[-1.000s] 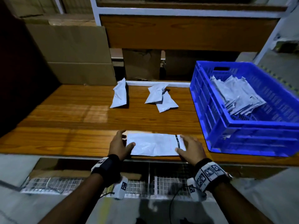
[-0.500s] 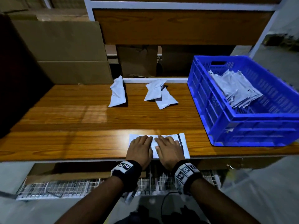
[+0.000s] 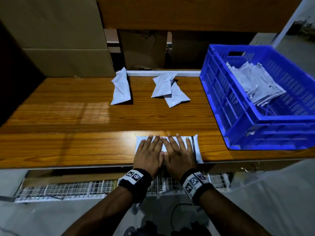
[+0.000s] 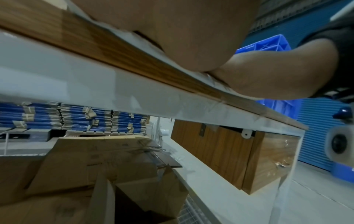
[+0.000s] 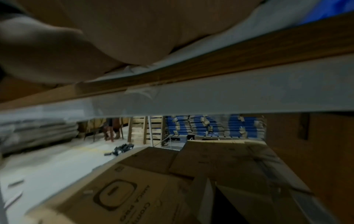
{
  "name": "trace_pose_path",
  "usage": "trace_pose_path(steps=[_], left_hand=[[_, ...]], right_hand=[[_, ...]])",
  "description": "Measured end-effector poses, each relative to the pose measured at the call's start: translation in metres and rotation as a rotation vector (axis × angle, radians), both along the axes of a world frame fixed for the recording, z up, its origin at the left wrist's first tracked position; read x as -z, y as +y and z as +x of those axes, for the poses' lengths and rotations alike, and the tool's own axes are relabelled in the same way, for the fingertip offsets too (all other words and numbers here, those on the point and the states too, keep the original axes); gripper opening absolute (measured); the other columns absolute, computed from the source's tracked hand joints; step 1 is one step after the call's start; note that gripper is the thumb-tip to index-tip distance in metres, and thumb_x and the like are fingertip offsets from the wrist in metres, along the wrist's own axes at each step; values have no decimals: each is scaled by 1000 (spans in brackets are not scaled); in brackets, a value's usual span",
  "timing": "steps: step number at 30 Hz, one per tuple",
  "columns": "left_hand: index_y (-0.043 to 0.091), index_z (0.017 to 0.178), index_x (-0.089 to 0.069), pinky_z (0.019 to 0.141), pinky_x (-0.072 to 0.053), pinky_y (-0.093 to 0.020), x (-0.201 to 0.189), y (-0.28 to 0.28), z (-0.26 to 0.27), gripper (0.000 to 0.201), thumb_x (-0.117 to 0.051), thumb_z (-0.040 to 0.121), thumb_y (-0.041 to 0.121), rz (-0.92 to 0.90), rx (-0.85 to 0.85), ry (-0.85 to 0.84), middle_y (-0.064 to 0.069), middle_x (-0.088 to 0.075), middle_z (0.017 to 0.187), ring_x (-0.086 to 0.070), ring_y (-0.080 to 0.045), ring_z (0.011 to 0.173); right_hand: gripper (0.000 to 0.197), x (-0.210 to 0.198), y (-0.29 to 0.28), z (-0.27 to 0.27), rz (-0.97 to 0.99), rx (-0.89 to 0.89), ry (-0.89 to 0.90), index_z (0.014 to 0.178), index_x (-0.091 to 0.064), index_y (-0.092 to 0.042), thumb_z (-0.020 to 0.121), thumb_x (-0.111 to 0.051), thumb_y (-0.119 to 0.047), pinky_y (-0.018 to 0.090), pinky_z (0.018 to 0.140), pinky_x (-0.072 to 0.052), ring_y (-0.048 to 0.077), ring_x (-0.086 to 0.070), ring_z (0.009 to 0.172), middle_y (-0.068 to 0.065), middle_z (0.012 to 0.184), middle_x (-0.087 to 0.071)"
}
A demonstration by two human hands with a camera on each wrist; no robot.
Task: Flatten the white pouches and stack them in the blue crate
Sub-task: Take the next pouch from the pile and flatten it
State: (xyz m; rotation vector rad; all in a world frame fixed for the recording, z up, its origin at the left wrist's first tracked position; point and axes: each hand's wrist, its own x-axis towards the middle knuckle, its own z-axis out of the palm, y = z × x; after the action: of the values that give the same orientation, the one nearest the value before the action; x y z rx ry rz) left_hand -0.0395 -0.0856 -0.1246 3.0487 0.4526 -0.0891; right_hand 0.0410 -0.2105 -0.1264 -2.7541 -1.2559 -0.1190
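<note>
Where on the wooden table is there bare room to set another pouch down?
Bare wood lies left of the pressed pouch and across the middle band before the three crumpled pouches. The right end is crowded by the blue crate.

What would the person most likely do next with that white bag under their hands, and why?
Probably slide both palms outward. The left hand and right hand lie flat, side by side, on the middle of the white pouch, so its ends are not yet pressed before it goes into the blue crate.
</note>
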Motion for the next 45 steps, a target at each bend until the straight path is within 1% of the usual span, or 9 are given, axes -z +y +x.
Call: trace_pose_path(steps=[4, 9, 14, 18, 26, 31, 38, 42, 45], left_hand=[[26, 155, -17, 121, -7, -38, 0, 2, 0, 61, -10, 98, 44, -106, -22, -42, 6, -13, 163, -3, -17, 150], [27, 152, -29, 119, -14, -36, -2, 11, 4, 53, -18, 102, 43, -223, -35, -94, 8, -21, 161, -12, -15, 149], [30, 154, -19, 120, -8, -40, 1, 3, -4, 56, -16, 101, 47, -105, -70, -80, 7, -14, 162, -6, -20, 150], [35, 153, -23, 121, -8, -40, 5, 4, -5, 64, -6, 93, 53, -106, -81, -101, 6, -19, 161, -9, -21, 150], [33, 154, -18, 121, -3, -34, 1, 17, -9, 74, 1, 89, 61, -273, -84, -104, 8, -10, 163, -2, -12, 150], [23, 156, -13, 120, -1, -33, 1, 27, -18, 81, 5, 86, 61, -200, -102, -108, 4, -10, 163, -3, -13, 150], [24, 156, -8, 120, -1, -32, 6, 30, -20, 81, 5, 87, 63, -168, -73, -95, 5, -6, 163, 1, -12, 150], [21, 156, -13, 121, -7, -32, 6, 45, -33, 90, -16, 86, 77, -309, 30, -205, 4, -12, 162, -9, -14, 149], [23, 155, -16, 120, -10, -32, 8, 67, -57, 99, -42, 78, 79, -235, 194, -169, 8, -11, 159, -12, -14, 149]], right_hand=[[52, 3, -3, 6, 37, -51, 72, 141, -49, -24, 92, -37, -38, 50, 115, -20, 27, -35, 141, -2, 150, -45], [77, 1, -14, 23, 38, -72, 217, 152, -32, -20, 88, -5, -52, 35, 120, -8, 16, -19, 148, -2, 159, -27], [59, 4, -19, 13, 6, 1, 12, 142, -49, -15, 96, -28, -45, 53, 116, -25, 28, -41, 138, 3, 147, -48], [57, 8, -19, 11, 85, -1, -7, 142, -47, -9, 94, -40, -39, 51, 116, -24, 29, -42, 137, 9, 146, -49], [72, 7, -33, 33, 103, -7, 238, 154, -23, -18, 93, -9, -53, 31, 121, -2, 14, -13, 149, 0, 161, -21], [78, 9, -61, 41, 6, 54, 157, 156, -13, -16, 91, 1, -56, 35, 121, 1, 16, -5, 150, 2, 163, -11], [69, 14, -64, 37, 2, 47, 47, 155, -20, -16, 96, -8, -51, 40, 121, -8, 17, -13, 150, 2, 162, -20], [92, 4, -71, 47, -58, -29, 194, 156, -4, -24, 83, -5, -79, 37, 120, 3, 11, 5, 150, -6, 163, 2], [112, -2, -83, 59, -153, -154, 257, 155, 5, -28, 71, -37, -90, 37, 120, 6, 10, 16, 147, -11, 159, 16]])
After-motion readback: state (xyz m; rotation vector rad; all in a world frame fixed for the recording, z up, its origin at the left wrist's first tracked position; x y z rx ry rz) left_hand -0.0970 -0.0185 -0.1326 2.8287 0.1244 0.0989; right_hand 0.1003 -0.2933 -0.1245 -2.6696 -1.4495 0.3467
